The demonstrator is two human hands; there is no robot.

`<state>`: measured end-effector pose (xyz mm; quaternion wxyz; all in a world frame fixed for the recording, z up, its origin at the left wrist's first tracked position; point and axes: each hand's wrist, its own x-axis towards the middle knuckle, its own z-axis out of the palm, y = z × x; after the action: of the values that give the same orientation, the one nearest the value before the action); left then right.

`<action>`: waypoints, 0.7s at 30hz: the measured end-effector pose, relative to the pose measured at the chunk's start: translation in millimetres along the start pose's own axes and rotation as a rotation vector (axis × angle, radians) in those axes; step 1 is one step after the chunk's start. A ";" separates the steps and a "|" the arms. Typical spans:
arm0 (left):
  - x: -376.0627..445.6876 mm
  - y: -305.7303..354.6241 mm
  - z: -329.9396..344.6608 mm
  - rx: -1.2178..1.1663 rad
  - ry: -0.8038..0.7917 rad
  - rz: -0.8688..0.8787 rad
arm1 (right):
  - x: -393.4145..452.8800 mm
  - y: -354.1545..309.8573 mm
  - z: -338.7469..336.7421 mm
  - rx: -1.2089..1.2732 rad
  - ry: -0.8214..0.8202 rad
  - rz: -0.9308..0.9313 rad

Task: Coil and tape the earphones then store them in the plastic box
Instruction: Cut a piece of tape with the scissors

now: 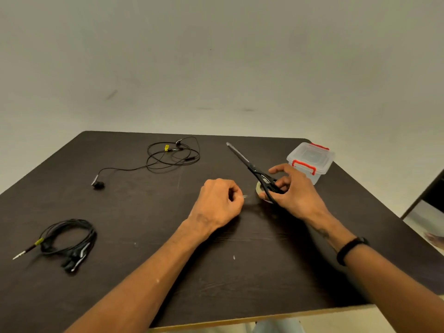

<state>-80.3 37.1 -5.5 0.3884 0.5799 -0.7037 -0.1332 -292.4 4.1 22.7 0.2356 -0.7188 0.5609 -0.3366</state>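
Two bare arms reach in from the near edge of the dark table. On the right arm sits a black wristband.

Left of the arms, near that edge, lies a coiled pair of black earphones. Its cord is wound into a neat ring, and its metal plug sticks out to the left.

A second pair of earphones lies loose at the far side of the table, well apart from the coiled pair. Its cord is in a messy loop with one earbud trailing out toward the left.

Near the middle of the table, the left hand has its fingers curled in, and they pinch the end of a clear strip of tape. Just to its right, the right hand grips the black handles of a long pair of scissors and also holds a tape roll down on the table. The blades are closed and point away toward the far edge.

Just beyond the right hand, at the far right corner, stands the clear plastic box. Its lid is on, with red clips.
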 end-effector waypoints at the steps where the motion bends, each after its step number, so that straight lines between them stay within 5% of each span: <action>1: 0.0 -0.7 0.1 -0.019 -0.001 -0.013 | -2.2 -3.9 -2.7 0.011 0.021 -0.005; 6: -0.5 -4.9 2.5 0.013 -0.026 0.004 | -45.3 -35.8 -30.6 0.223 0.061 0.075; 14: -2.5 -7.3 3.9 0.127 0.021 0.098 | -117.6 -46.0 -71.1 0.709 -0.483 0.608; 21: -3.0 -13.2 4.6 0.115 0.026 0.100 | -99.6 -47.8 -58.7 0.821 -0.577 0.797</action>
<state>-74.0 34.8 -18.1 0.3698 0.5670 -0.7331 -0.0656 -319.7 114.9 74.0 0.7402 -0.3680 0.5247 -0.2036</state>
